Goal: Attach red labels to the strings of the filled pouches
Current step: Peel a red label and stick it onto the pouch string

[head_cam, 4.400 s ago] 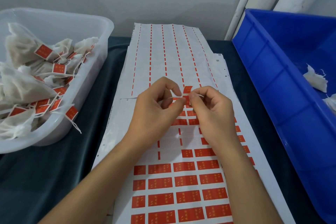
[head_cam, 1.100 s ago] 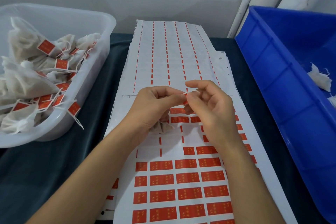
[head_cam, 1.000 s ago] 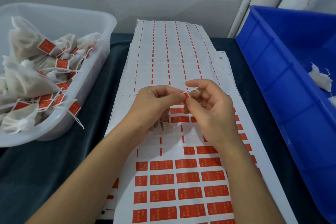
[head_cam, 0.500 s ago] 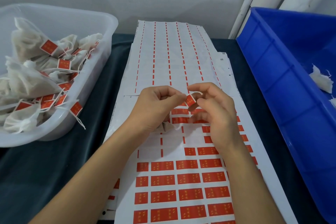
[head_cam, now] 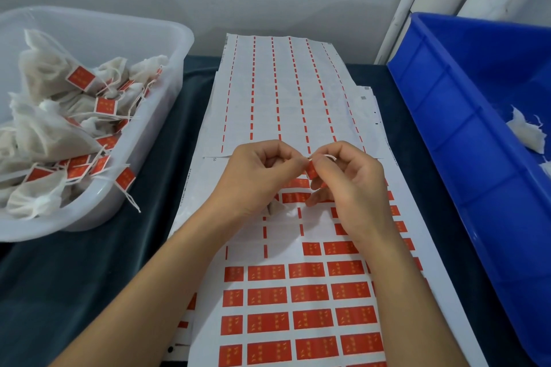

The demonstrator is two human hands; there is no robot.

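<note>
Above the label sheet, the left hand and right hand meet fingertip to fingertip, both curled: the left pinches the white string, with a pouch peeking out under its palm, and the right pinches a red label on that string. Left of the sheet a clear tub holds labelled pouches; right of it stands a blue bin.

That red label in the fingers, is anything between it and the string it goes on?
Nothing visible. The red label hangs right under the string, which both hands pinch: left hand, right hand. Whether it is stuck fast cannot be told.
</note>
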